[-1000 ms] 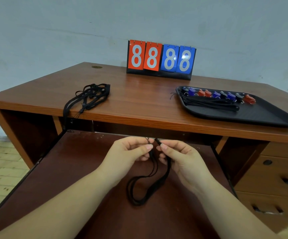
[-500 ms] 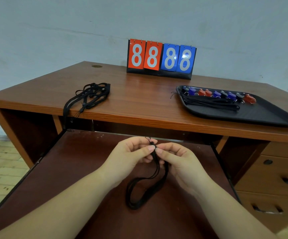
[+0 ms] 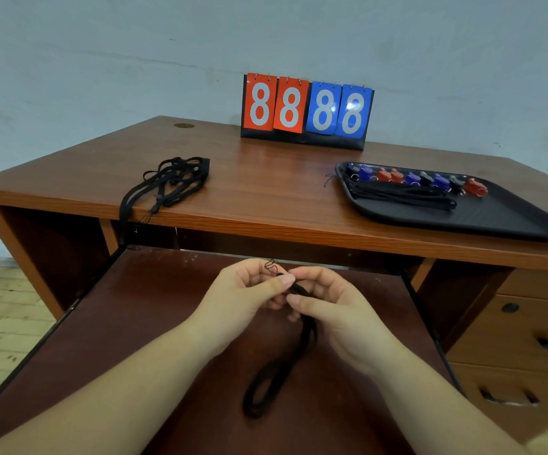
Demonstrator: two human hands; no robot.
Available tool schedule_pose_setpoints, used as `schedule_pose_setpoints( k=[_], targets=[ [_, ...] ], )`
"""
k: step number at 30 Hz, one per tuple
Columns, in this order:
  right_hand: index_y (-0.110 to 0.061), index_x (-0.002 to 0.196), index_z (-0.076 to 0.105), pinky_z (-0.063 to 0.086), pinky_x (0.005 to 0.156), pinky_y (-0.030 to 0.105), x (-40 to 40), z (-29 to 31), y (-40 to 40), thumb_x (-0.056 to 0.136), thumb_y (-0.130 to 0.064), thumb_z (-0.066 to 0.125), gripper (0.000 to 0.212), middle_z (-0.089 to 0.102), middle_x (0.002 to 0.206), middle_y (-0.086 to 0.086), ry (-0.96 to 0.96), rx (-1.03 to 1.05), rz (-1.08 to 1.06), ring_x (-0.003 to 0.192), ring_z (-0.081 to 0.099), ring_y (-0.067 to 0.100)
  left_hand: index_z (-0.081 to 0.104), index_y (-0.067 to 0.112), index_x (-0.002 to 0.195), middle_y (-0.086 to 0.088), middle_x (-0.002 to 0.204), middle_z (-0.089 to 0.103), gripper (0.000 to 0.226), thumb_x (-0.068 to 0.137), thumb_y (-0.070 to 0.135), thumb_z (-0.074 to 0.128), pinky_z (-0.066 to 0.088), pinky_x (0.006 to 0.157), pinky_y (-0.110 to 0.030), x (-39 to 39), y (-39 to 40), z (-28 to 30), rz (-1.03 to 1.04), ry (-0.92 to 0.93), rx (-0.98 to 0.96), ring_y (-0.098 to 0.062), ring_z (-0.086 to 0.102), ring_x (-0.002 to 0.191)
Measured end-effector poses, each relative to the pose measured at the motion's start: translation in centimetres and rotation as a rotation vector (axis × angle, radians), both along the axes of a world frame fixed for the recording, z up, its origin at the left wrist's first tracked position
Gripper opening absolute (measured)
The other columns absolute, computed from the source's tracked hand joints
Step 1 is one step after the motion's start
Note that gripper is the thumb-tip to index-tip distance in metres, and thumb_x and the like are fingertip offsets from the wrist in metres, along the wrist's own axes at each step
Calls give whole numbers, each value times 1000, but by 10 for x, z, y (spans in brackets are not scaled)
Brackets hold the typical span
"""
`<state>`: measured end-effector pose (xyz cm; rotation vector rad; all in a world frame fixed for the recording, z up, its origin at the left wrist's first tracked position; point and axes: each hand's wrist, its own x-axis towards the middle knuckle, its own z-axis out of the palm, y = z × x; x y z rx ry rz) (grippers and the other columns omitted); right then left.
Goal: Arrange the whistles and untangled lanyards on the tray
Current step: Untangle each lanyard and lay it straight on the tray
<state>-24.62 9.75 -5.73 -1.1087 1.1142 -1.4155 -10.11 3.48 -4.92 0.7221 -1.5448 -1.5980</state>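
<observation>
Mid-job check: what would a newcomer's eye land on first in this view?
First the red and blue flip scoreboard reading 8888 at the desk's back edge. Next, both hands, left hand and right hand, pinching a black lanyard over the pull-out shelf. Then the black tray of whistles at right, and the tangled lanyards at left.

Two bare forearms; no sleeves in view; hands point(image 3: 294, 302) bare; short plain fingernails.
</observation>
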Motion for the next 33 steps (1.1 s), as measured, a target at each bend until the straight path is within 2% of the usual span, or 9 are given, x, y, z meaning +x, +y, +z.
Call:
schedule_pose_setpoints(
  k=[3, 6, 11, 15, 19, 25, 27, 29, 33],
  targets=[
    [-9, 103, 65, 49, 56, 21, 1, 0, 0, 82, 5, 63, 25, 67, 78, 1, 52, 24, -36, 56, 57, 7, 66, 5, 85, -7, 71, 66, 5, 85, 5, 61, 54, 61, -19, 1, -2, 1, 26, 18, 32, -11, 63, 62],
    [-16, 97, 71, 43, 49, 20, -5, 2, 0, 87, -4, 61, 19, 67, 70, -1, 141, 41, -71, 47, 44, 6, 64, 3, 85, -5, 67, 66, 6, 86, 1, 59, 56, 60, -19, 1, -7, 3, 85, 28, 70, -7, 64, 58],
    [-21, 93, 74, 40, 49, 20, -27, 6, 0, 89, -14, 60, 16, 65, 65, -2, 324, 91, -119, 44, 40, 5, 67, 9, 82, -3, 66, 66, 11, 87, 2, 60, 56, 60, -18, 8, -20, 4, 245, 55, 104, -8, 66, 59],
    [-21, 86, 74, 39, 45, 18, -45, 9, 0, 87, -12, 61, 16, 65, 63, -2, 323, 104, -173, 43, 39, 5, 68, 11, 84, -2, 68, 67, 11, 87, 4, 60, 57, 63, -19, 17, -30, 5, 345, 108, 137, -9, 67, 64],
    [-21, 81, 74, 43, 48, 19, -58, 10, 1, 84, -14, 66, 11, 68, 64, -1, 372, 117, -246, 45, 45, 6, 69, 13, 82, -3, 67, 68, 12, 86, 4, 62, 58, 64, -20, 23, -38, 4, 400, 138, 164, -10, 68, 66],
    [-15, 62, 70, 48, 50, 21, -65, 12, 2, 82, -18, 69, 21, 51, 50, -3, 344, 143, -321, 43, 45, 7, 69, 11, 84, -7, 73, 69, 10, 85, 3, 63, 57, 63, -19, 27, -41, 3, 368, 97, 158, -10, 69, 66],
    [-13, 67, 71, 50, 52, 21, -67, 14, 2, 84, -16, 66, 18, 52, 52, -3, 305, 142, -344, 45, 48, 6, 69, 11, 85, -8, 76, 69, 9, 85, 4, 63, 58, 64, -19, 28, -41, 4, 355, 75, 154, -11, 70, 68],
    [-12, 81, 74, 52, 56, 22, -68, 20, 2, 87, -12, 62, 13, 56, 60, -1, 219, 124, -339, 50, 52, 5, 68, 10, 86, -10, 79, 69, 8, 85, 4, 64, 58, 64, -19, 28, -41, 5, 354, 49, 146, -12, 70, 70],
    [-8, 100, 70, 56, 65, 24, -76, 43, 5, 90, -6, 55, 18, 61, 72, 3, 105, 86, -351, 62, 57, 8, 68, 7, 88, -14, 82, 70, 7, 83, 3, 66, 57, 62, -18, 22, -34, 9, 341, -15, 102, -13, 70, 69]
  ],
)
